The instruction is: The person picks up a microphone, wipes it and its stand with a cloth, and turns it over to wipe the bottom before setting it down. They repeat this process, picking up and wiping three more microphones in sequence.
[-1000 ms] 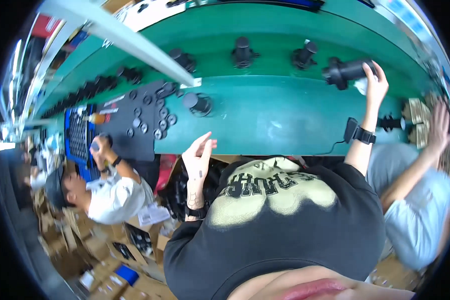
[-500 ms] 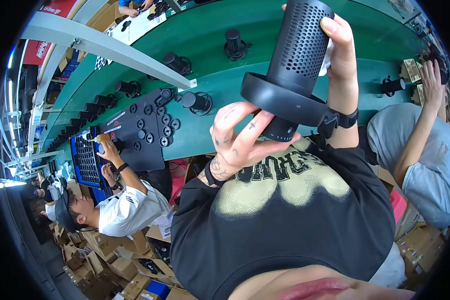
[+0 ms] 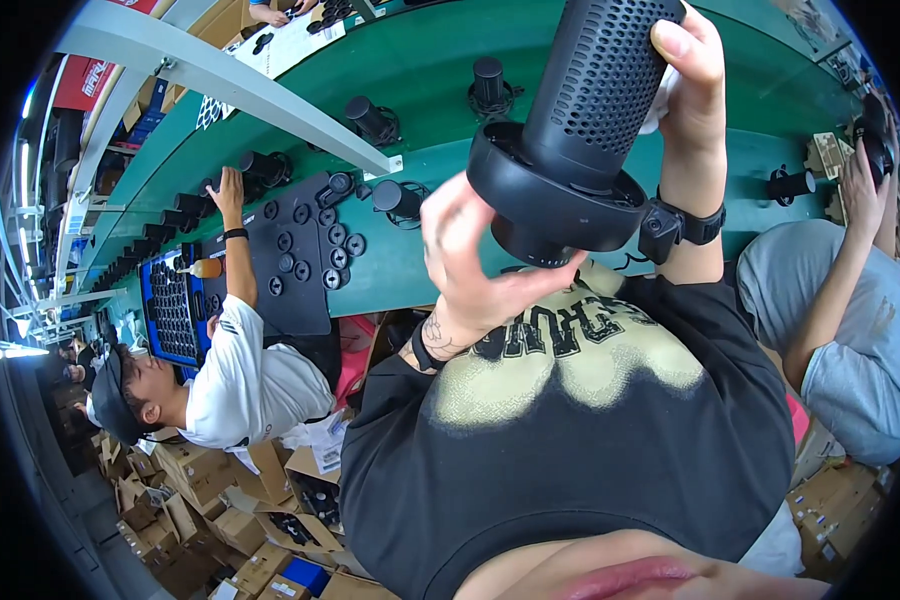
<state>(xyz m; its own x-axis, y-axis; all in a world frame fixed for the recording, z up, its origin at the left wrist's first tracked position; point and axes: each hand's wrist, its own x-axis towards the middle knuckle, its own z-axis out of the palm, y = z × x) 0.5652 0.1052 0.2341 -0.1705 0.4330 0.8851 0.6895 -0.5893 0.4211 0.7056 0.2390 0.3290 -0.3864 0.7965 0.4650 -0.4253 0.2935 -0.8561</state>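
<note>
A black microphone (image 3: 595, 110) with a perforated grille is held up in front of me, tilted, its top running past the upper frame edge. A wide black ring (image 3: 555, 207) surrounds its lower body, and a short knob-like base (image 3: 530, 246) sticks out below. My right hand (image 3: 692, 85) is closed round the grille from the right, thumb on its front, with some white material (image 3: 658, 108) between palm and grille. My left hand (image 3: 462, 255) is curled at the ring and base; its thumb lies under the base, and the other fingertips are partly hidden behind the ring.
Several more microphones (image 3: 398, 198) stand along the green bench (image 3: 445, 165). Round black parts (image 3: 335, 257) lie on a dark mat (image 3: 295, 190) beside a blue tray (image 3: 175, 350). A pale metal beam (image 3: 280, 115) crosses the upper left. Co-workers sit on both sides; cardboard boxes (image 3: 235, 525) lie behind.
The microphone has tipped so the ring's inside shows. My left fingers have shifted from the base's front to the ring's left side. The left co-worker's arm now reaches to a bench microphone.
</note>
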